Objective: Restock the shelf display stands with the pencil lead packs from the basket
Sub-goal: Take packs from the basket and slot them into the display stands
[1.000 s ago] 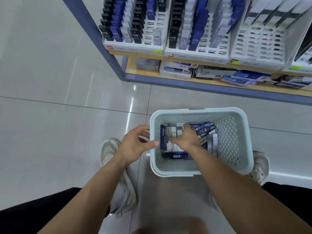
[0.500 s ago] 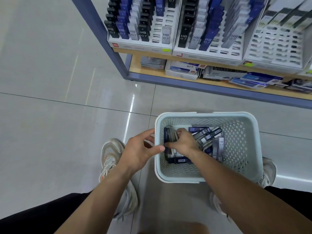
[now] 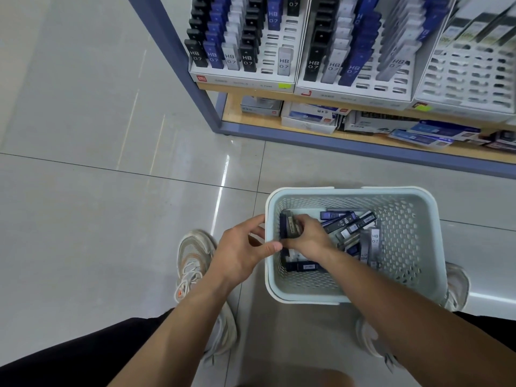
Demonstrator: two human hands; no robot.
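Closest in are two pale shoes (image 3: 192,255) on the shiny floor (image 3: 111,219). The basket (image 3: 349,191) sits on the floor between them. The left hand (image 3: 240,252) is curled at the basket's left rim, with its thumb at the edge. I cannot tell if it really holds the rim. The right hand (image 3: 310,241) is down inside the basket. Its fingers are wrapped round a bunch of packs (image 3: 290,226) standing on end by the left wall. More pencil lead packs (image 3: 349,223) lie loose behind it and to the right.

The bunch is many thin packs in one hand. If the squeeze is weak, I think some could slip out and drop back in or skid over the floor. A bump on the tall basket wall on the way up could knock some free too.

Farther off, boxes (image 3: 310,118) lie on the low shelf. Above them are the display stands (image 3: 243,76). The left one shows white slots (image 3: 269,51) beside its rows. A blue post (image 3: 173,57) stands off to the left.
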